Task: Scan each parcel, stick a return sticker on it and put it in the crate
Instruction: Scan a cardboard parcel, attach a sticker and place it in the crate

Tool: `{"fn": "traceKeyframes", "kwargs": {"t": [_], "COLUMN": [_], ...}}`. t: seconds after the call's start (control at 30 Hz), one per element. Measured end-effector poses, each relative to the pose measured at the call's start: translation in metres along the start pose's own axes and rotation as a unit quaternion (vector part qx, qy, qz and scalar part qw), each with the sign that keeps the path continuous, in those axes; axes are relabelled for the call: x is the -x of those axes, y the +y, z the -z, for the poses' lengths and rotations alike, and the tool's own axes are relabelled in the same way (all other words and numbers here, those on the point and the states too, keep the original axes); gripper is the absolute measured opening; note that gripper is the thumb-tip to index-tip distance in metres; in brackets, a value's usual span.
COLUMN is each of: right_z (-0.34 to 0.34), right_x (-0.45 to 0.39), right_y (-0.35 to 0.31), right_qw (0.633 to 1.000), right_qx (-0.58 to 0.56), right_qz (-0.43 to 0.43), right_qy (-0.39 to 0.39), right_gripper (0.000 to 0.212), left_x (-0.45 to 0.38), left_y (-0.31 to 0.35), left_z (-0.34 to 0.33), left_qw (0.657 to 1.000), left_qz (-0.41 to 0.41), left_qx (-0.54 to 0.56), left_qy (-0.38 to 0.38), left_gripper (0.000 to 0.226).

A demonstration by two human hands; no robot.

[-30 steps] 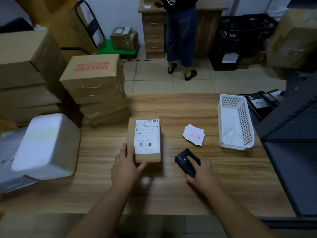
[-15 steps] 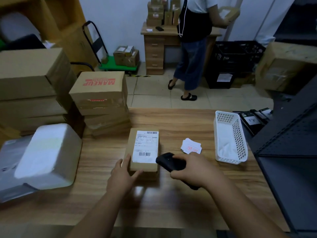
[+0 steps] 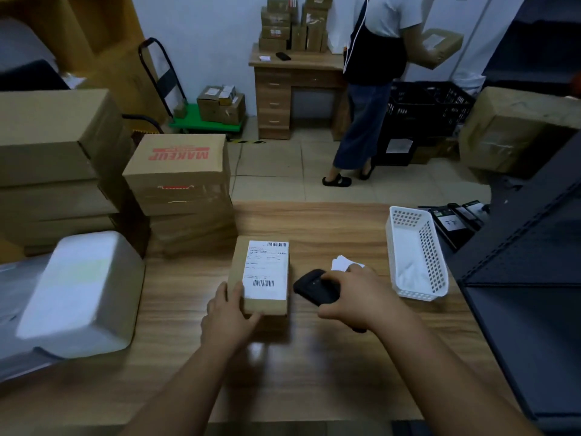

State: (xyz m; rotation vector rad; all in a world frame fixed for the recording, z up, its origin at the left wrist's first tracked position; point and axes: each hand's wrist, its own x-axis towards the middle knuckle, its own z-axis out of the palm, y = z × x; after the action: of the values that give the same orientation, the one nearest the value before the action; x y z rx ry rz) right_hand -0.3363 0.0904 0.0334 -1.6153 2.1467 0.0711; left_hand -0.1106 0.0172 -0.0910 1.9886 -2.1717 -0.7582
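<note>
The right hand [image 3: 352,294] grips a black handheld scanner [image 3: 316,287], fingers curled over its top, the scanner's head pointing left toward the parcel [image 3: 261,275] and held just beside the parcel's near right corner, slightly above the table [image 3: 330,357]. Whether the scanner touches the parcel cannot be told. The left hand [image 3: 228,313] holds the parcel at its near left corner: fingers lie along the left side, the thumb wraps the near edge. The parcel is a small brown cardboard box lying flat on the wooden table, long side running away from the person, with a white shipping label [image 3: 265,270] covering most of its top and barcodes at the far and near ends of the label.

Just behind the right hand, a small stack of white stickers [image 3: 342,262] lies on the table, partly hidden by the knuckles. Further right stands a white perforated plastic basket [image 3: 434,256]. To the left sits a white foam box [image 3: 81,291], and behind the parcel a stack of cardboard cartons [image 3: 179,190], the top one printed in red. Across the floor, another person [image 3: 374,73] stands at a wooden desk [image 3: 295,89], next to black crates [image 3: 427,111].
</note>
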Motion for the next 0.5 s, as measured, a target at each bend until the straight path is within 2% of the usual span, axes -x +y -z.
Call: {"fn": "traceKeyframes", "kwargs": {"t": [0.13, 0.3, 0.5], "right_z": [-0.054, -0.125, -0.155], "right_x": [-0.030, -0.046, -0.053], "right_y": [0.033, 0.067, 0.088], "right_qw": [1.000, 0.999, 0.998], "right_qx": [0.012, 0.033, 0.039], "right_qz": [0.002, 0.004, 0.037], "right_qy": [0.019, -0.011, -0.028], "right_gripper": [0.071, 0.074, 0.075], "left_x": [0.003, 0.002, -0.007], "left_y": [0.005, 0.008, 0.013], "left_z": [-0.001, -0.003, -0.005], "left_qw": [1.000, 1.000, 0.995], "left_qz": [0.006, 0.023, 0.062], "left_qx": [-0.002, 0.011, 0.080], "left_qy": [0.002, 0.004, 0.018], "left_gripper": [0.077, 0.075, 0.084]}}
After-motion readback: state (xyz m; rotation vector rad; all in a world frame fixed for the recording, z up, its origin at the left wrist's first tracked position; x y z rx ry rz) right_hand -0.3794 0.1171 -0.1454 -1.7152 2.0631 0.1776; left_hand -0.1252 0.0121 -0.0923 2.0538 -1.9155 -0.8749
